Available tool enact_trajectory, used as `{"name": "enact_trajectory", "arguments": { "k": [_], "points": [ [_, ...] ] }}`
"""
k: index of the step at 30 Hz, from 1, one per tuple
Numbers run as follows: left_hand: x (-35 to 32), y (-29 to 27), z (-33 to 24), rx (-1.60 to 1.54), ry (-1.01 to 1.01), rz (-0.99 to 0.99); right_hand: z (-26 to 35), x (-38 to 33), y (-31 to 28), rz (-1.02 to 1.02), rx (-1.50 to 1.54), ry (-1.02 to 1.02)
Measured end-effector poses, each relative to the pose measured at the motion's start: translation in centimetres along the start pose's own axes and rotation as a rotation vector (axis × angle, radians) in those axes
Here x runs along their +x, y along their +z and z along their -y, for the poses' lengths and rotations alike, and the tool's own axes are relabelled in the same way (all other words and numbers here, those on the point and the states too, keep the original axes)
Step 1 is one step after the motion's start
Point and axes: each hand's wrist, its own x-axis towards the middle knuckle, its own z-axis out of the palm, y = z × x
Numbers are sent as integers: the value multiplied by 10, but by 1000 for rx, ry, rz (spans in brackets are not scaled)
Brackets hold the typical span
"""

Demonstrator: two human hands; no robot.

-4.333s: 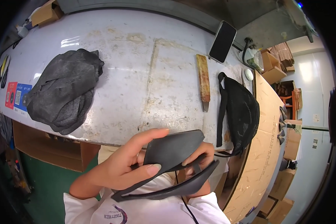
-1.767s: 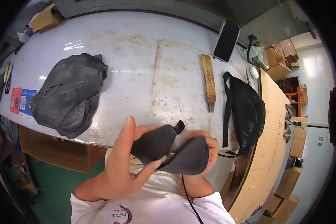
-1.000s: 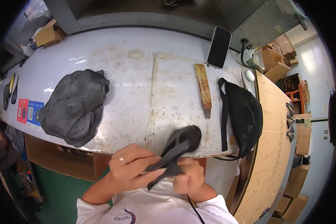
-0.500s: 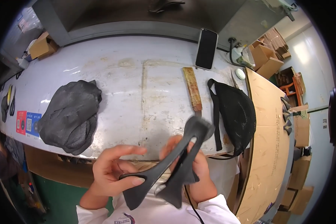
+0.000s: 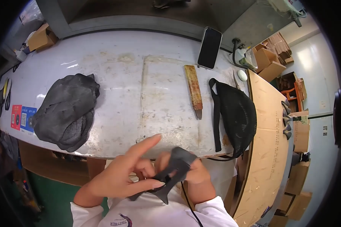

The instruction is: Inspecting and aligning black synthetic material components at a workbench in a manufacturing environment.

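A dark grey forked piece [image 5: 177, 163] with a thin, curved body and flared ends is held low in front of my shirt, just off the table's near edge. My left hand [image 5: 119, 174] is closed on its left end, the thumb lying over it and the index finger stretched out. My right hand [image 5: 198, 177] grips it from the right, its fingers partly hidden behind the piece. Beyond the hands on the table lies a scraper-like blade with a worn yellow-brown handle [image 5: 193, 85]. Right of that rests a black mesh pouch [image 5: 235, 119] with a strap.
A crumpled dark grey cloth [image 5: 66, 113] lies on the white table [image 5: 117, 90] at left, beside red and blue printed cards [image 5: 23, 118]. A phone [image 5: 210, 48] leans at the back. Flat cardboard [image 5: 267, 151] covers the right side. Scissors [image 5: 7, 95] lie far left.
The forked piece has been turned and drawn down closer to my shirt, so it looks shorter. My left index finger now stretches further forward. The view has shifted slightly.
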Motion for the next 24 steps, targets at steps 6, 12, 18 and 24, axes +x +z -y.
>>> {"name": "enact_trajectory", "arguments": {
  "k": [6,12,18,24],
  "points": [
    [2,0,4,54,197,88,-8,4,-21,371,317,-104],
    [-2,-1,-2,10,115,82,0,-3,-12,190,45,-186],
    [2,-2,5,10,129,109,-6,8,-4,331,412,-120],
    [-1,-7,12,-108,68,197,1,6,-7,418,541,61]
  ]
}}
